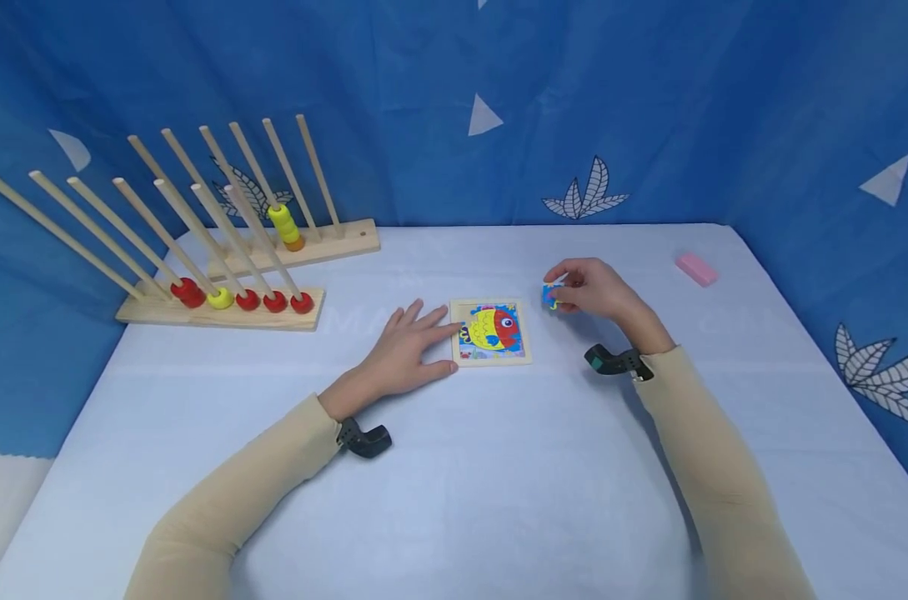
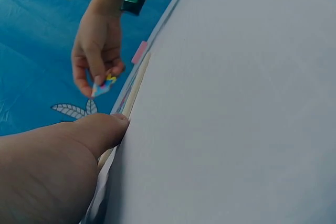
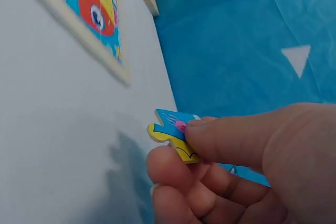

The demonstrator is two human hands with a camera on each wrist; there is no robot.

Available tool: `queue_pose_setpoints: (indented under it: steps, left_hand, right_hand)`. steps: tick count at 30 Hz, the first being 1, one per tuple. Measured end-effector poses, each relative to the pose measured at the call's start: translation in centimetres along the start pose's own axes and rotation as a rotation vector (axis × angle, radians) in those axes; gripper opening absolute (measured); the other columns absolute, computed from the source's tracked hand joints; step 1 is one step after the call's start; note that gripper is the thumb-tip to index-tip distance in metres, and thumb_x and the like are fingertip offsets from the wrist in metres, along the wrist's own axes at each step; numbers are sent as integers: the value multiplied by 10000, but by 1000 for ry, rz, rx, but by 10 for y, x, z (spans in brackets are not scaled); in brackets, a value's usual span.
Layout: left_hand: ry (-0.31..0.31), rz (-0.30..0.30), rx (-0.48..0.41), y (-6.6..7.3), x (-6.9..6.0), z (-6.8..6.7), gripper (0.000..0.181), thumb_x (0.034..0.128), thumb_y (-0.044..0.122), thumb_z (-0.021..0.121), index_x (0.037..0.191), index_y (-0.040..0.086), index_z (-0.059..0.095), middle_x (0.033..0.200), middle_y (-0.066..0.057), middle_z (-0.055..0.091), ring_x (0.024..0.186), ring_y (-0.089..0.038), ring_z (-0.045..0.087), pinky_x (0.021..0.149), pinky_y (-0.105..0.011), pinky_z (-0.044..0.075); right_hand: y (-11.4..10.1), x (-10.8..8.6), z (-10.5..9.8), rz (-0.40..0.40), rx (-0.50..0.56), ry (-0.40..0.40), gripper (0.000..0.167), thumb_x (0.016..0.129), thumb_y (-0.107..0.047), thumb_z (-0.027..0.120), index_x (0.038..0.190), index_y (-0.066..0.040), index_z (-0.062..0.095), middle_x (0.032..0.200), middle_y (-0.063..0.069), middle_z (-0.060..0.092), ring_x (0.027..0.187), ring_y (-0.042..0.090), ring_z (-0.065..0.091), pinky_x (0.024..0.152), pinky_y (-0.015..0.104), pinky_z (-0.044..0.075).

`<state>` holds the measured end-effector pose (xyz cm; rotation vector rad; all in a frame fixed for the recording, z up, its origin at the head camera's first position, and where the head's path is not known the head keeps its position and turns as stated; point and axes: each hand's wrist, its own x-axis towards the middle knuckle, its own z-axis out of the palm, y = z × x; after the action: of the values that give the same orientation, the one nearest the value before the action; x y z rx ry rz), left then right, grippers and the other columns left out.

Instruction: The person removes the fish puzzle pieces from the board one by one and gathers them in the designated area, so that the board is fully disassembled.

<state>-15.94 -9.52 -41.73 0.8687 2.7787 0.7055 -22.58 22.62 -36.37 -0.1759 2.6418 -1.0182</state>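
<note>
A framed fish puzzle (image 1: 491, 332) with a red and yellow fish lies flat on the table. My left hand (image 1: 408, 348) rests at its left side, fingers spread, the forefinger and thumb reaching its frame. In the left wrist view, the left thumb (image 2: 113, 129) lies against the frame's wooden edge. To the right of the puzzle, my right hand (image 1: 592, 292) pinches a puzzle piece (image 3: 176, 129) between thumb and fingers, above the table. The piece is blue and yellow with a small pink figure. At the puzzle's upper left, a bare patch of the frame's base shows.
Two wooden peg stands hold upright rods at the left: the front one (image 1: 221, 315) carries red and yellow beads, the rear one (image 1: 348, 242) yellow and orange beads. A pink block (image 1: 696, 268) lies at the back right. Blue curtain (image 1: 454, 150) borders the table's back.
</note>
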Motion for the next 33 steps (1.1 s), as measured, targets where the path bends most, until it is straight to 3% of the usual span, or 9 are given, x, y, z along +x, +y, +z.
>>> queue_pose_setpoints:
  steps: [8, 12, 19, 27, 33]
  left_hand:
    - [3, 5, -6, -1, 1, 4, 647, 942, 454, 666, 1520, 212, 507, 1663, -117, 345, 1579, -447, 146, 1241, -685, 113]
    - [7, 5, -11, -2, 1, 4, 636, 948, 445, 658, 1523, 221, 503, 1665, -111, 341, 1580, -444, 144, 1245, -680, 107]
    - [3, -2, -1, -3, -1, 4, 634, 948, 444, 659, 1521, 222, 505, 1665, -108, 345, 1582, -437, 145, 1247, -675, 111]
    - [3, 4, -10, -1, -1, 2, 628, 949, 433, 658, 1517, 208, 511, 1662, -109, 349, 1581, -440, 145, 1248, -674, 106]
    - [4, -1, -14, 0, -2, 2, 630, 948, 433, 659, 1516, 202, 513, 1664, -110, 346, 1582, -442, 138, 1248, -675, 99]
  right_hand:
    - [16, 3, 2, 50, 4, -41, 265, 967, -103, 667, 1217, -17, 677, 797, 78, 655, 686, 185, 628, 637, 246, 516]
    - [16, 4, 7, 57, -33, 5, 261, 955, -138, 702, 1189, -24, 683, 782, 73, 619, 661, 185, 609, 604, 245, 480]
    - [18, 1, 17, 52, -93, 69, 250, 949, -148, 696, 1176, -44, 706, 909, 132, 623, 717, 207, 593, 642, 262, 477]
    - [13, -1, 23, 24, -185, 122, 184, 939, -144, 700, 1073, -25, 740, 990, 151, 674, 905, 266, 553, 735, 298, 464]
    - [14, -1, 24, 8, -192, 149, 185, 927, -129, 700, 1061, -10, 748, 951, 153, 683, 871, 260, 560, 695, 277, 458]
